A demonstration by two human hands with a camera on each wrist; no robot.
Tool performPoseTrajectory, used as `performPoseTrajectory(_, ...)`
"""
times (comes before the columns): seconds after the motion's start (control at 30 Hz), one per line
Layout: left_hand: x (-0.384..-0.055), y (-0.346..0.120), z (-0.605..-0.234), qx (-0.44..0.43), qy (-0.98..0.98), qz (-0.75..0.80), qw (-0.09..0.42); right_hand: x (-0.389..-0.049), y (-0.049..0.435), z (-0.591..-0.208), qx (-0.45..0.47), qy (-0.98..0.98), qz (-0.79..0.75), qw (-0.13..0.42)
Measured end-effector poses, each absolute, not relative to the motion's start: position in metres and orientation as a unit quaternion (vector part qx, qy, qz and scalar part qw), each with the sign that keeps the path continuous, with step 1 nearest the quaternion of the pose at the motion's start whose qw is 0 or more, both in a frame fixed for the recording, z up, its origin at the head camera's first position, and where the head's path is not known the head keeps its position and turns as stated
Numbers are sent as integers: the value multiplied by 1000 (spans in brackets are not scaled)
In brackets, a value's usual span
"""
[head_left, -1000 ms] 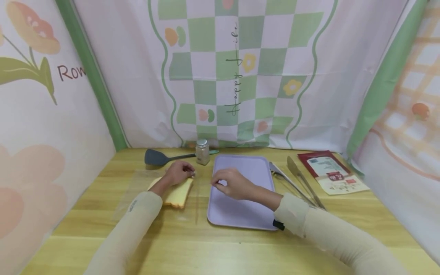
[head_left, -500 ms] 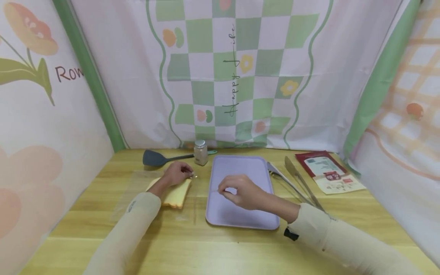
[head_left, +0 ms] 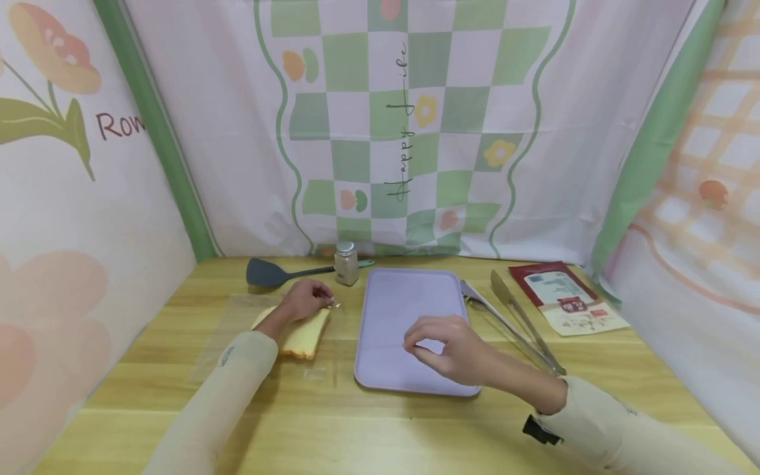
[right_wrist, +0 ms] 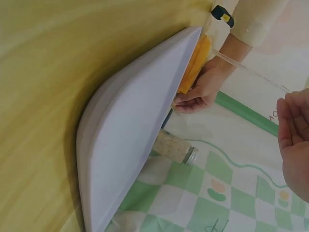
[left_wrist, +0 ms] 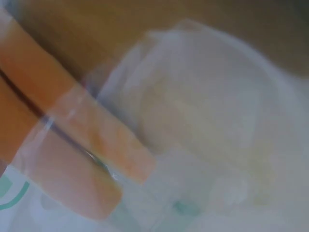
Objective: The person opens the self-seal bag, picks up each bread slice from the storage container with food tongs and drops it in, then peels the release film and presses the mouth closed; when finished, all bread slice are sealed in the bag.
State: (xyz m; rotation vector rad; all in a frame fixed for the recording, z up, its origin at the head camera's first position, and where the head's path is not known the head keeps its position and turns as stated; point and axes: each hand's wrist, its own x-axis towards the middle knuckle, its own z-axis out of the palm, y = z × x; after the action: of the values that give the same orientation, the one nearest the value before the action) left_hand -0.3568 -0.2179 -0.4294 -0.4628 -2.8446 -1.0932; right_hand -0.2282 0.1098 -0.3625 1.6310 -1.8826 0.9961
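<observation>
In the head view, a pale yellow, brown-crusted slab of bread [head_left: 305,336] lay in a clear, thin plastic bag [head_left: 234,316] on the table, at nine o'clock from a lilac rectangular tray [head_left: 410,290]. The left hand [head_left: 305,300] pinched the bag just beyond the bread's upper edge; the right hand [head_left: 448,346] hung over the tray's four o'clock part, thumb and forefinger tips together. The left wrist view, blurred, showed film across two fingers. In the right wrist view, a thin clear strip [right_wrist: 251,71] reached the right fingertips, apparently pinched there. The bag looked light, limp and slippery, best held by its edge; the bread should be soft, easily crushed, wanting flat support underneath.
</observation>
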Motion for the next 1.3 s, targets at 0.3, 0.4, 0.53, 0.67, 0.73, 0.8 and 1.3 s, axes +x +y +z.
performPoseTrajectory(0.3, -358, -217, -430, -155, -923, -350, 33, -213, 132, -357, 578, -678, 391, 230)
performPoseTrajectory(0.4, -357, -217, -429, -151, -924, -349, 34, -209, 139, -355, 586, -667, 389, 247)
performPoseTrajectory(0.53, -357, -216, -429, -157, -924, -346, 39, -202, 152, -353, 570, -676, 385, 264)
performPoseTrajectory(0.67, -357, -217, -430, -161, -925, -343, 40, -197, 164, -350, 552, -685, 388, 274)
performPoseTrajectory(0.73, -357, -217, -430, -158, -925, -345, 39, -196, 170, -347, 547, -686, 385, 288)
performPoseTrajectory(0.8, -356, -217, -430, -155, -924, -349, 35, -197, 178, -343, 536, -691, 383, 297)
performPoseTrajectory(1.3, -357, -216, -430, -152, -929, -338, 26, -192, 256, -330, 446, -734, 445, 254)
